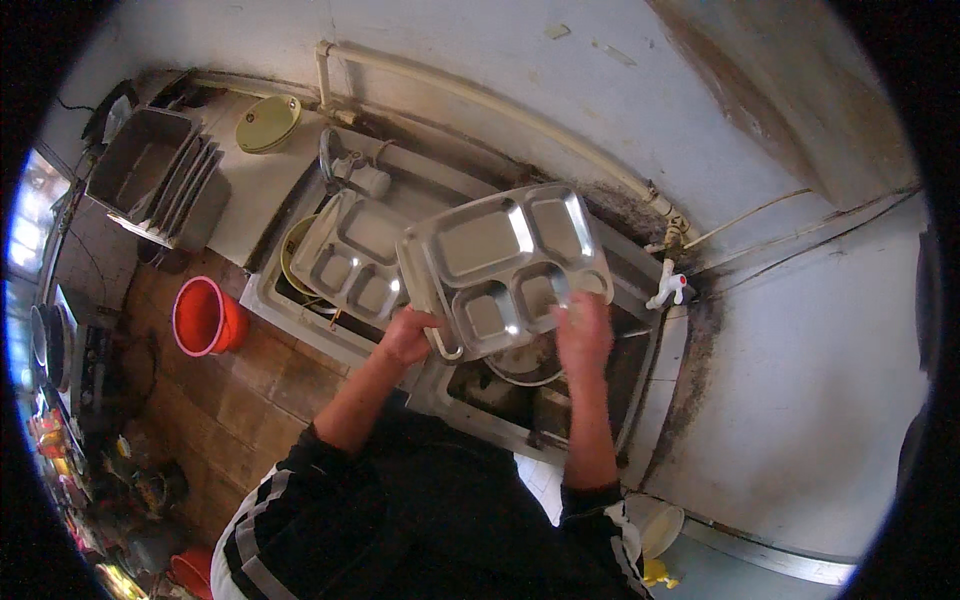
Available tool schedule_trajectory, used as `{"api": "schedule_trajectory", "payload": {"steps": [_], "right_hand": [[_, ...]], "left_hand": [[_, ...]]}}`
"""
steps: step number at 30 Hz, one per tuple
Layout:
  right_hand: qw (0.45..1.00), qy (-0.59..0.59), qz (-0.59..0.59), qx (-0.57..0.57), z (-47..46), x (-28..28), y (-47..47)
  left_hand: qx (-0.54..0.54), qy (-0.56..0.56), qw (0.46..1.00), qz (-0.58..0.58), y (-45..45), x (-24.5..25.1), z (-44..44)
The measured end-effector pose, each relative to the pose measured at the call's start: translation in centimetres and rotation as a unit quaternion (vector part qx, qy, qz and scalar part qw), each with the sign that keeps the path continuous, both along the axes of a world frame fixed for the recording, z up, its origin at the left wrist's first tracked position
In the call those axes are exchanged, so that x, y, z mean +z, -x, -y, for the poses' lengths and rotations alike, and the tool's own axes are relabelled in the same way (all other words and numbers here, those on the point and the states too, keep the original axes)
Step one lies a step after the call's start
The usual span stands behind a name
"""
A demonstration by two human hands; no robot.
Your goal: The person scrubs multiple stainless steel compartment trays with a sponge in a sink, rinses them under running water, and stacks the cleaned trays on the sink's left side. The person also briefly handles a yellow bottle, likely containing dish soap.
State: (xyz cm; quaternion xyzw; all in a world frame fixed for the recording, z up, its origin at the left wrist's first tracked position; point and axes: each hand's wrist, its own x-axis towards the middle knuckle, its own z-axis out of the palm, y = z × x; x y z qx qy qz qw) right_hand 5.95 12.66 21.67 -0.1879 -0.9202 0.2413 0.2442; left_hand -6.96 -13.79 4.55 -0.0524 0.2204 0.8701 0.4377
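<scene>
A stainless steel compartment tray (480, 251) is held tilted above the double sink (450, 401). My left hand (409, 336) grips its left edge, the thumb over the rim. Against the tray's lower right compartments lies my right hand (585, 330), slightly blurred with curled fingers; whether it grips the rim or holds something is hidden. Just left of the held tray, another compartment tray (349, 259), perhaps stacked with more, rests in the left part of the sink, over a yellow-green bowl (292, 251). Below the held tray, a round pan (529, 367) sits in the right basin.
A white tap with a red mark (667, 286) projects at the right end of the sink. Stacked metal food pans (154, 176) and yellow-green bowls (268, 124) stand on the left counter (259, 176). A red bucket (210, 319) is on the tiled floor. A pipe (480, 90) runs along the wall.
</scene>
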Motion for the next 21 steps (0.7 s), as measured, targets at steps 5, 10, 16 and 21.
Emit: {"api": "schedule_trajectory", "payload": {"steps": [5, 10, 16, 21], "right_hand": [[0.991, -0.076, -0.032, 0.102, 5.5, -3.9, 3.4], [0.965, -0.122, 0.042, 0.229, 4.5, -5.3, 0.8], [0.987, -0.021, -0.030, 0.158, 1.9, -5.4, 3.3], [0.982, -0.069, -0.090, 0.153, 2.1, -6.9, 7.2]], "left_hand": [[0.020, 0.176, 0.928, -0.329, -1.2, -0.7, -1.2], [0.093, 0.015, 0.995, 0.033, -1.6, 2.7, -0.8], [0.101, 0.013, 0.993, 0.060, -1.4, 0.4, -0.7], [0.057, 0.142, 0.982, -0.110, -2.1, -0.1, -1.8]]}}
